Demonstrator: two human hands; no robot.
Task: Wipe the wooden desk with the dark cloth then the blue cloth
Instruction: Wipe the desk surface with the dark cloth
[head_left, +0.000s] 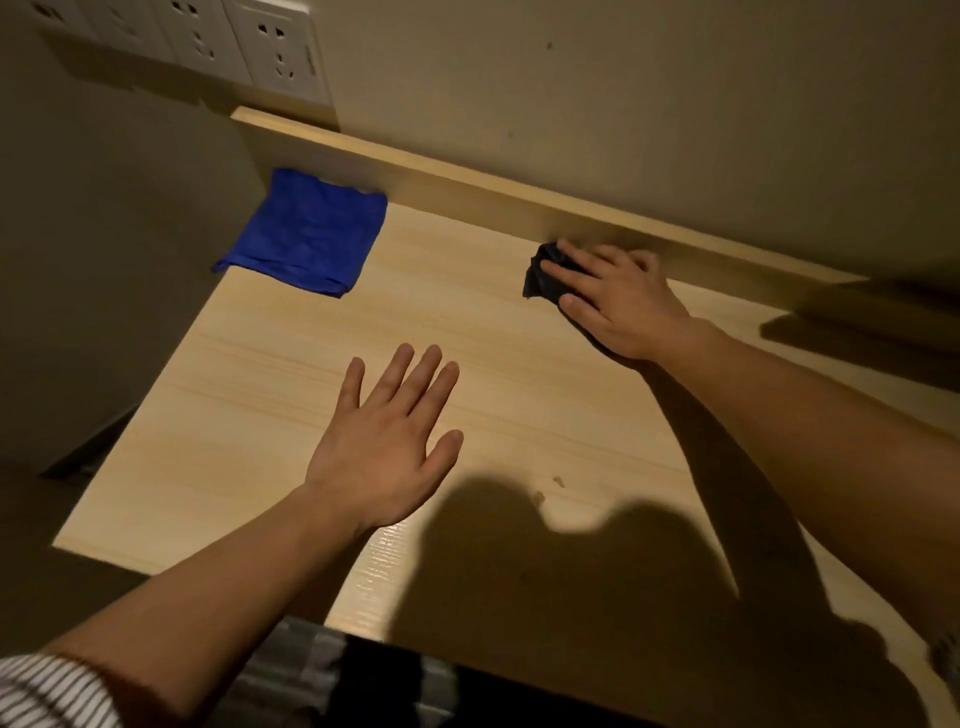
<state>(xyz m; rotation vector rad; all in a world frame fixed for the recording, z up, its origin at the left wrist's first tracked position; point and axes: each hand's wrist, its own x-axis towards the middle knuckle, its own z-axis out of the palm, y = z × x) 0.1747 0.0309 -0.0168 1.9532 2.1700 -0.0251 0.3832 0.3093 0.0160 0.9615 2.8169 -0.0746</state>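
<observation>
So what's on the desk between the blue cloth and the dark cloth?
Nothing: in the head view, only bare wooden desk lies between the blue cloth and the dark cloth under the right hand.

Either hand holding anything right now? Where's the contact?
Right hand presses flat on top of the bunched dark cloth, near the desk's back ledge. Left hand is open and holds nothing. Blue cloth lies untouched.

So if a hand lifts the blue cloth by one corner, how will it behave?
The blue cloth will probably hang limp: it lies folded flat with soft, uneven edges. It looks light, so one hand should manage. On the smooth wooden desk it would likely slide or bunch when pushed.
</observation>
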